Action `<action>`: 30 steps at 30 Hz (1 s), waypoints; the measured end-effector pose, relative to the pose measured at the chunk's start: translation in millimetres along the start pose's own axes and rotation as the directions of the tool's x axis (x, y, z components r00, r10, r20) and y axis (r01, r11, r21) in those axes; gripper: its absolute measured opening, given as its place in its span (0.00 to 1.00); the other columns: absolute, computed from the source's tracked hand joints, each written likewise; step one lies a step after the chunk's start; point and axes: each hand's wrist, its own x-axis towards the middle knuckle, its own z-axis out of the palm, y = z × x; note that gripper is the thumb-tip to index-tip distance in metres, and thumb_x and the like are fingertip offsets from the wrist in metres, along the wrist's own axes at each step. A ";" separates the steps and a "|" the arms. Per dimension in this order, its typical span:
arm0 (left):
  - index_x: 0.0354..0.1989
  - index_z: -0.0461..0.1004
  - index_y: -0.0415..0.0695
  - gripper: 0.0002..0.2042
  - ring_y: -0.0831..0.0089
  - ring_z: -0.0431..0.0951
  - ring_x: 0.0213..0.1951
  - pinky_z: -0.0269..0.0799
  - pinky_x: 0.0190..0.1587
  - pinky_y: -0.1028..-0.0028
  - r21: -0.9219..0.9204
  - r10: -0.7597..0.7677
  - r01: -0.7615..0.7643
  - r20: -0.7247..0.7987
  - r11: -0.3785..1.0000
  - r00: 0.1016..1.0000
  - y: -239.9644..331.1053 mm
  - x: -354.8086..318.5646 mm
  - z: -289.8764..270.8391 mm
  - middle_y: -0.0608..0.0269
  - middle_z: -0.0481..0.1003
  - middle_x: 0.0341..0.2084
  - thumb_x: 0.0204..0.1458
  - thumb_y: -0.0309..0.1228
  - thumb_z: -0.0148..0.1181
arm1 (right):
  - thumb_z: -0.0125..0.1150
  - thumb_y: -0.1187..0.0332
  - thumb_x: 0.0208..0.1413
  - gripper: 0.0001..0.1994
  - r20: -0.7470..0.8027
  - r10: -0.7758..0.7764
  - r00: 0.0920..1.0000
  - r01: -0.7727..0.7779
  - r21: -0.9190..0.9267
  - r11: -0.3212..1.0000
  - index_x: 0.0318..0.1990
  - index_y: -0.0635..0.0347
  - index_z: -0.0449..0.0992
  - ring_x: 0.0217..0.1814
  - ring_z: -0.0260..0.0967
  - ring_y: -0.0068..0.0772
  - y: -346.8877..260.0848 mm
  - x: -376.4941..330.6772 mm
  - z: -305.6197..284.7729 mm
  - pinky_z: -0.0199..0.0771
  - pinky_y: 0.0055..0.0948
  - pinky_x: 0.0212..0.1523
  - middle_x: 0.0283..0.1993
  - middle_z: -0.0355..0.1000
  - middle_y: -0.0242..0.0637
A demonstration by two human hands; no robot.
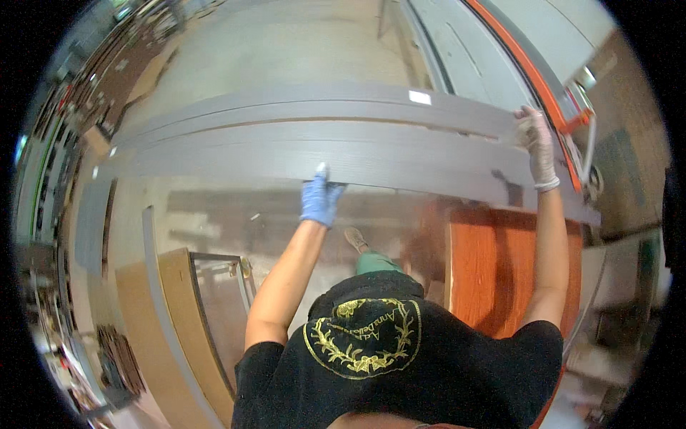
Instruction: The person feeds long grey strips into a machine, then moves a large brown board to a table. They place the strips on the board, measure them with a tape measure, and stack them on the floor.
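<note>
Long grey boards reach across in front of me, a wide near board (250, 154) and a narrower far board (307, 107) lying behind it with a thin gap between. My left hand (319, 200), in a blue glove, grips the near edge of the wide board around its middle, thumb on top and fingers out of sight beneath. At the right end, my right hand (541, 146) in a pale thin glove has its fingers curled at the end of the far board; they are slightly blurred. A small white label (419, 97) sits on the far board.
An orange-red board or panel (479, 272) stands close on my right. Beyond it is a machine with an orange frame (525, 64). Tan panels (153, 307) lean at the lower left beside a grey strip (168, 329). Stacked material lines the far left.
</note>
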 end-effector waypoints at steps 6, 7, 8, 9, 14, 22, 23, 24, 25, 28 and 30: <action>0.28 0.70 0.47 0.10 0.75 0.68 0.28 0.73 0.23 0.74 0.191 -0.095 0.114 -0.107 0.975 0.990 -46.7 55.1 39.3 0.66 0.67 0.24 0.47 0.37 0.65 | 0.55 0.52 0.51 0.32 0.531 -0.069 0.845 0.425 -0.588 0.688 0.63 0.52 0.58 0.66 0.52 0.49 92.8 152.6 106.0 0.51 0.40 0.64 0.65 0.54 0.48; 0.33 0.68 0.44 0.13 0.73 0.70 0.31 0.76 0.26 0.73 0.087 -0.151 0.164 -0.137 0.983 0.979 -47.7 53.3 53.1 0.63 0.68 0.29 0.47 0.35 0.65 | 0.55 0.51 0.51 0.31 0.568 -0.006 0.823 0.447 -0.641 0.623 0.62 0.50 0.58 0.65 0.52 0.50 107.0 173.4 125.8 0.52 0.40 0.64 0.65 0.54 0.49; 0.43 0.65 0.41 0.19 0.69 0.71 0.38 0.78 0.33 0.68 0.166 -0.081 0.105 -0.148 0.980 0.986 -48.2 53.0 53.8 0.58 0.69 0.38 0.47 0.35 0.66 | 0.55 0.51 0.50 0.31 0.613 0.039 0.789 0.494 -0.671 0.553 0.62 0.49 0.59 0.65 0.52 0.52 116.0 195.0 156.4 0.52 0.40 0.64 0.64 0.54 0.50; 0.48 0.62 0.41 0.24 0.65 0.70 0.44 0.76 0.39 0.65 0.148 -0.090 0.112 -0.144 0.983 0.985 -50.2 55.6 52.8 0.55 0.68 0.43 0.46 0.35 0.66 | 0.53 0.50 0.51 0.30 0.670 0.049 0.741 0.562 -0.658 0.500 0.61 0.50 0.61 0.66 0.52 0.51 132.1 222.9 183.1 0.52 0.39 0.64 0.64 0.55 0.50; 0.41 0.67 0.35 0.20 0.69 0.73 0.34 0.74 0.32 0.67 0.342 -0.033 0.118 -0.245 0.932 0.969 -51.9 47.8 60.8 0.55 0.72 0.32 0.51 0.40 0.62 | 0.52 0.44 0.52 0.30 0.781 0.410 0.471 0.234 -0.558 0.796 0.56 0.57 0.67 0.54 0.66 0.40 195.2 276.7 291.4 0.64 0.30 0.52 0.51 0.71 0.45; 0.47 0.72 0.46 0.28 0.61 0.74 0.42 0.69 0.49 0.60 0.253 -0.080 0.097 -0.074 0.963 0.994 -53.8 74.6 -81.0 0.59 0.76 0.36 0.51 0.59 0.47 | 0.52 0.44 0.51 0.29 0.800 0.559 0.218 -0.445 -0.428 0.786 0.53 0.56 0.69 0.54 0.63 0.30 221.7 274.6 306.1 0.64 0.32 0.51 0.53 0.68 0.36; 0.50 0.71 0.47 0.29 0.61 0.73 0.45 0.67 0.52 0.60 -0.251 -0.125 0.097 -0.095 0.963 0.988 -74.5 92.2 -111.1 0.58 0.75 0.40 0.51 0.59 0.47 | 0.52 0.47 0.52 0.26 0.817 0.550 0.174 -0.464 -0.425 0.777 0.52 0.56 0.70 0.49 0.66 0.30 204.0 260.6 321.7 0.65 0.30 0.51 0.49 0.70 0.34; 0.53 0.69 0.47 0.30 0.62 0.71 0.49 0.65 0.55 0.60 -0.685 -0.176 0.114 -0.022 0.720 0.984 -83.3 118.1 -114.9 0.57 0.74 0.43 0.51 0.59 0.47 | 0.52 0.48 0.52 0.26 0.854 0.502 0.134 -0.510 -0.375 0.774 0.51 0.57 0.70 0.49 0.67 0.31 220.9 271.8 316.5 0.65 0.32 0.52 0.49 0.70 0.35; 0.53 0.69 0.47 0.31 0.61 0.71 0.49 0.65 0.55 0.59 -0.795 -0.159 0.073 -0.030 0.603 0.987 -90.5 135.8 -117.5 0.57 0.74 0.44 0.51 0.59 0.46 | 0.52 0.49 0.52 0.26 0.837 0.523 0.162 -0.421 -0.421 0.803 0.51 0.58 0.70 0.48 0.67 0.32 177.7 243.3 329.6 0.66 0.32 0.51 0.48 0.71 0.36; 0.53 0.68 0.47 0.31 0.61 0.71 0.49 0.65 0.55 0.59 -0.756 -0.171 0.064 -0.064 0.651 0.983 -122.7 226.1 -69.0 0.57 0.74 0.44 0.51 0.59 0.46 | 0.54 0.52 0.49 0.25 0.910 0.407 0.081 -0.432 -0.336 0.837 0.48 0.62 0.71 0.45 0.69 0.32 203.7 243.2 338.2 0.69 0.33 0.46 0.44 0.72 0.37; 0.53 0.68 0.47 0.31 0.61 0.71 0.49 0.65 0.55 0.59 -0.749 -0.209 0.077 -0.083 0.658 0.974 -139.7 258.0 -44.8 0.57 0.74 0.44 0.51 0.59 0.46 | 0.56 0.52 0.50 0.27 0.893 0.447 0.051 -0.428 -0.385 0.818 0.53 0.62 0.68 0.50 0.67 0.35 226.1 247.0 328.8 0.66 0.34 0.51 0.48 0.70 0.38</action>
